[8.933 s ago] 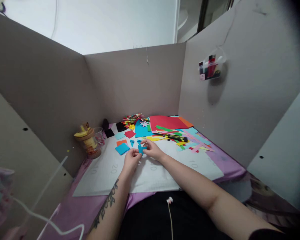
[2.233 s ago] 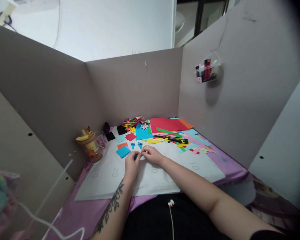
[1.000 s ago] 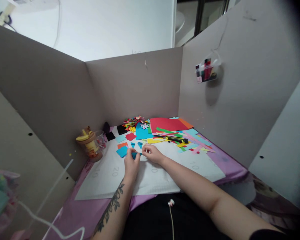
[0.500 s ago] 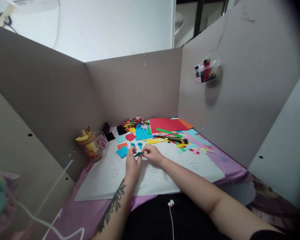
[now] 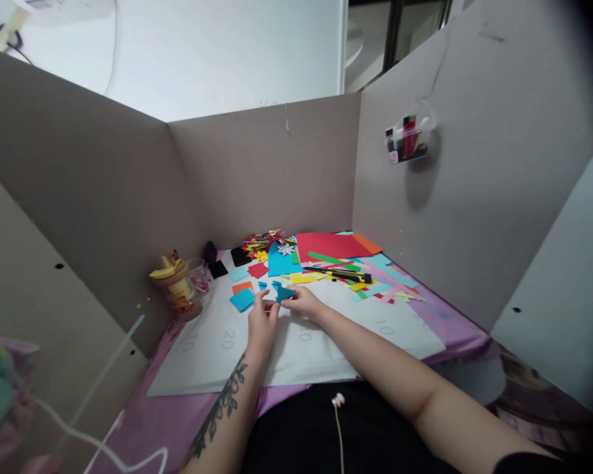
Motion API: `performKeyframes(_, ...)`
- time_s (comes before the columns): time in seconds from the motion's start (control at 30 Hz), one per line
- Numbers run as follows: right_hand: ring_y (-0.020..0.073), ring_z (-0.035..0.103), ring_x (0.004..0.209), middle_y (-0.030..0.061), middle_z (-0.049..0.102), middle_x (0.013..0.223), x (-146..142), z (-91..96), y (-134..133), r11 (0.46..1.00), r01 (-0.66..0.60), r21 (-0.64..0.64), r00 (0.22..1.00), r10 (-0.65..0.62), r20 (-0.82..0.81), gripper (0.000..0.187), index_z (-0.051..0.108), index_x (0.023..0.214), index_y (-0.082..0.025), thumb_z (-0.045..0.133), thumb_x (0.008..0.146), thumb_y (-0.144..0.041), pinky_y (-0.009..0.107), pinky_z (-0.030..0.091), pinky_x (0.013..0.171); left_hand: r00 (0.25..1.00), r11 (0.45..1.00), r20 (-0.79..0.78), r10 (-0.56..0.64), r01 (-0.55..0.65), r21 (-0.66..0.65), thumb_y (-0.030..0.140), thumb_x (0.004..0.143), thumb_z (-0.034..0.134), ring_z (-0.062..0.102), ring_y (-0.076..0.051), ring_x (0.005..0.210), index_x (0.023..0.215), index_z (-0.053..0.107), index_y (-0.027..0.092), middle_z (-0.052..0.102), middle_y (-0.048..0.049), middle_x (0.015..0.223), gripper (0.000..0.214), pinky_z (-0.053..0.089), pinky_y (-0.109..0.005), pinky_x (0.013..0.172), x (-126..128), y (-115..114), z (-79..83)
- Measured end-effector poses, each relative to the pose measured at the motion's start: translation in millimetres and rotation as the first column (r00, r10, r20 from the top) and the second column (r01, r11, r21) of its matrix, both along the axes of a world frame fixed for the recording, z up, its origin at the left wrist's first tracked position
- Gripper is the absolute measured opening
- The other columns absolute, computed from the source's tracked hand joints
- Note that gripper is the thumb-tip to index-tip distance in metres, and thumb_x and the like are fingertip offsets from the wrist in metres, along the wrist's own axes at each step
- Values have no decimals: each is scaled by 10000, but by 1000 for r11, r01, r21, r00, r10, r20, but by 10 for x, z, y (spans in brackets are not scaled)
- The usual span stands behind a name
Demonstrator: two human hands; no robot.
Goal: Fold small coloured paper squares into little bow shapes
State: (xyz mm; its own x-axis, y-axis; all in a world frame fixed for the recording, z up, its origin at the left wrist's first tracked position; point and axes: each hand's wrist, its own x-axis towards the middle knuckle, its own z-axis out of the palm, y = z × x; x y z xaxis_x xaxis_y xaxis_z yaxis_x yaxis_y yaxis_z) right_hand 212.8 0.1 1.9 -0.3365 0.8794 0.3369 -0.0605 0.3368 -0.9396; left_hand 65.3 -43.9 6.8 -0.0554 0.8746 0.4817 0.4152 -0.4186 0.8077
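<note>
A small folded blue paper piece (image 5: 282,293) is pinched between my left hand (image 5: 261,319) and my right hand (image 5: 304,304), just above the white cutting mat (image 5: 375,322). Both hands have fingers closed on the paper's edges. A blue paper square (image 5: 242,299) and an orange one (image 5: 241,287) lie just left of my left hand. Small folded blue triangles (image 5: 263,285) sit right behind the hands.
Grey cardboard walls (image 5: 257,171) close in the desk on three sides. Coloured sheets and strips (image 5: 336,253) with a yellow-black utility knife (image 5: 346,273) lie at the back right. A pile of folded paper stars (image 5: 264,240) is at the back. A jar (image 5: 175,286) stands left.
The blue piece was folded down narrow between my fingers a second ago; now it is held up, showing a broader face. Both hands stayed over the same spot on the mat.
</note>
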Motion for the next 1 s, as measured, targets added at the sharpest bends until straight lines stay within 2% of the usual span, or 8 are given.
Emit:
performKeyframes(0.17,107,470,612,-15,559,691,-9,-2,15,999,35,8,999,-35,-21,216,598,796,-147,665,642,-281,225,357,580,1000,999,-9,27,-26,25,281,777,545,602,-146,684,1113,467,165,624,-27,760,365,467,-263,650,1,-2,-1)
performKeyframes(0.33,104,470,606,-31,522,649,3,-34,53,996,80,49,994,-76,-81,183,560,716,-151,659,659,-295,227,361,596,1000,999,-4,23,-23,26,300,765,556,604,-153,697,1096,509,161,632,-36,777,362,467,-260,629,-9,15,-13)
performKeyframes(0.57,103,467,614,-28,516,651,10,-63,73,984,132,123,991,-132,-12,162,570,696,-146,651,670,-284,222,363,593,1000,1000,21,-21,21,21,318,740,567,605,-179,783,848,652,163,667,-63,842,207,467,-257,627,-27,58,-18)
performKeyframes(0.83,110,481,616,-25,533,652,10,-48,69,987,138,83,990,-137,-27,168,591,716,-153,662,647,-289,232,376,600,999,996,-21,-41,43,78,257,769,528,591,-176,805,798,659,174,649,-57,842,158,474,-261,640,-33,42,-8)
performKeyframes(1.0,112,492,617,-21,553,659,0,-64,72,994,102,47,994,-100,-54,176,605,740,-152,663,635,-281,237,378,607,998,994,-62,-31,38,102,173,777,469,580,-182,860,804,662,179,632,-68,871,195,484,-295,723,-47,69,-19)
